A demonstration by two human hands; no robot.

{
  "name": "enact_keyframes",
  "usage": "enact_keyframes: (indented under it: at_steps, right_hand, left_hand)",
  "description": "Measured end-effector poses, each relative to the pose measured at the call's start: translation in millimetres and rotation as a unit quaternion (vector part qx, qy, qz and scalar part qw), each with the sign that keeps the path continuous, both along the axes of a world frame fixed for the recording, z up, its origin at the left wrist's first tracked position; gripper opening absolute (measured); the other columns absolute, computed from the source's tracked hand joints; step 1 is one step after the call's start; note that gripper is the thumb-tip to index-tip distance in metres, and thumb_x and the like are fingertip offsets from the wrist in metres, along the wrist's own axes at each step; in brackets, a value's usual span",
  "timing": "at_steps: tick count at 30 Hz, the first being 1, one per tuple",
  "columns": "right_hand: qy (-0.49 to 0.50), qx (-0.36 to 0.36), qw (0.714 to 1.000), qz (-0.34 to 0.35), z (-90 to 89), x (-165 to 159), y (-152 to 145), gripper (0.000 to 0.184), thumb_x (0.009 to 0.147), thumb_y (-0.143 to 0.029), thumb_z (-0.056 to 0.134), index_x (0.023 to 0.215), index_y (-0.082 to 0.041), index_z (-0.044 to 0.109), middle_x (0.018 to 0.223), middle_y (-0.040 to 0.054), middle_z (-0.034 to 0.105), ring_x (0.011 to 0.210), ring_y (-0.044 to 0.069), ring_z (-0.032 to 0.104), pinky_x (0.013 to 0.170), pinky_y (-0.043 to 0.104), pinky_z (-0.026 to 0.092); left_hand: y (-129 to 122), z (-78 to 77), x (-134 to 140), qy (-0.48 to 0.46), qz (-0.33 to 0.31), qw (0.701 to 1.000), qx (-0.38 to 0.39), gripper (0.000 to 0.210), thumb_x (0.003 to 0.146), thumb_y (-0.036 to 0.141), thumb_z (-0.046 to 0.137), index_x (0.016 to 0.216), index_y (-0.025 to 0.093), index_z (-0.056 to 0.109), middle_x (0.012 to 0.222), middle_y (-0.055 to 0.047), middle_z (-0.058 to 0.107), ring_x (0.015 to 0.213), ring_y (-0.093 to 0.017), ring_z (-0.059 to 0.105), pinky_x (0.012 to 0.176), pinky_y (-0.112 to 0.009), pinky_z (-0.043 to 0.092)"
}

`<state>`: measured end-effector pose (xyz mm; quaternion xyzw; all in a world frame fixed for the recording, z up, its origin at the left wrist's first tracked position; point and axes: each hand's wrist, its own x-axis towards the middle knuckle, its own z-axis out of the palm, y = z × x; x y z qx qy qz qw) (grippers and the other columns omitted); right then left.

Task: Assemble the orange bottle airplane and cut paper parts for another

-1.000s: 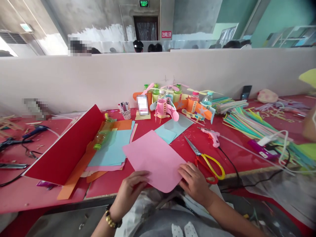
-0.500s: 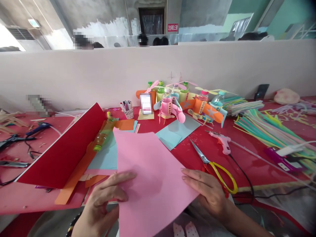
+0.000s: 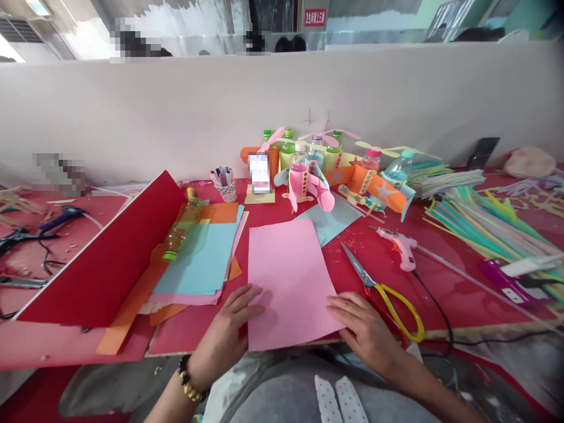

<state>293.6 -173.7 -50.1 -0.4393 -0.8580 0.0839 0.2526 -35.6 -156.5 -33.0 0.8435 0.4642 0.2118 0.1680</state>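
A sheet of pink paper (image 3: 291, 282) lies at the table's front edge, its far end pointing at the bottle models. My left hand (image 3: 240, 317) has the sheet's left edge, fingers on top and the thumb mostly hidden. On the opposite edge, my right hand (image 3: 359, 320) grips the near right corner in the same way. Right of it lie scissors with yellow handles (image 3: 399, 305); red handles beneath them are partly covered. A stack of blue paper (image 3: 194, 258) and other coloured sheets is left of the pink one.
A red board (image 3: 114, 258) leans at the left beside a plastic bottle (image 3: 178, 232). Decorated bottle models with paper propellers (image 3: 304, 179) stand at the back near a pen cup (image 3: 227, 191). A pink glue gun (image 3: 400, 247) and coloured strips (image 3: 489, 235) lie to the right.
The pink paper, raised and tilted toward me before, has come down flat onto the table. Both hands moved with it, keeping to its side edges. The view has tipped downward.
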Motion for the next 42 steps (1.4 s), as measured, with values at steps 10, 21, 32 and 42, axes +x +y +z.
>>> enact_keyframes:
  at_steps: [10,21,32,42]
  right_hand:
    - [0.01,-0.026,1.0,-0.013,3.9,-5,0,0.041,0.076,-0.001,0.054,0.111,-0.021,0.064,0.109,0.0077,0.069,0.105,0.025,0.055,0.091,0.047,0.05]
    - [0.037,-0.031,0.998,-0.037,8.2,-5,-2,0.012,0.09,-0.024,0.058,0.08,-0.021,0.064,0.102,0.0062,0.071,0.102,0.024,0.054,0.087,0.042,0.049]
    - [0.067,-0.035,0.991,-0.11,7.6,-11,17,0.02,0.092,-0.026,0.052,0.073,-0.02,0.055,0.076,0.0042,0.057,0.076,0.019,0.054,0.072,0.032,0.044]
    - [-0.027,-0.013,0.991,-0.129,0.0,-19,26,0.022,0.091,-0.031,0.057,0.073,-0.02,0.052,0.07,0.0034,0.056,0.075,0.02,0.05,0.072,0.032,0.039]
  left_hand:
    - [-27,-6.8,11,-0.053,0.004,0.998,-0.021,0.028,0.077,0.008,0.062,0.101,0.023,0.067,0.107,-0.008,0.065,0.106,-0.024,0.055,0.092,-0.041,0.05]
    - [-31,-11.8,15,-0.075,0.052,0.996,-0.008,0.011,0.088,0.024,0.059,0.091,0.022,0.069,0.103,-0.007,0.065,0.102,-0.021,0.056,0.091,-0.038,0.048]
    - [-21,-11.6,27,-0.018,0.138,0.99,0.002,0.02,0.092,0.03,0.052,0.082,0.019,0.064,0.091,-0.006,0.064,0.088,-0.021,0.055,0.081,-0.036,0.045]
    - [-11,-15.2,26,0.034,0.165,0.985,0.038,0.019,0.092,0.033,0.051,0.089,0.019,0.064,0.092,-0.006,0.063,0.086,-0.021,0.057,0.078,-0.036,0.046]
